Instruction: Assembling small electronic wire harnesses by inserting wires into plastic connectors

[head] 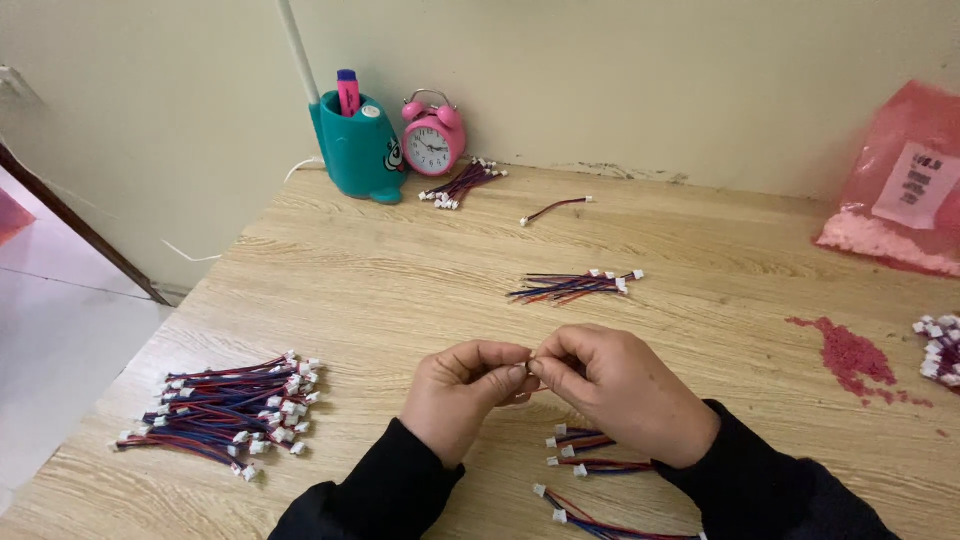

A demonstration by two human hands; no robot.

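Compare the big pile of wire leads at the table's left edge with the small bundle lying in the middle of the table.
The left pile holds far more leads than the middle bundle. The left pile is heaped and criss-crossed; the middle bundle lies flat, its wires nearly parallel. The left pile shows white connectors at both ends and scattered through it; the middle bundle shows them only at its right end. Both are red and blue wires with white connectors.

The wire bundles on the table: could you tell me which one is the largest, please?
The big pile of wires at the table's near left, beside the left hand; the other bundles are much thinner.
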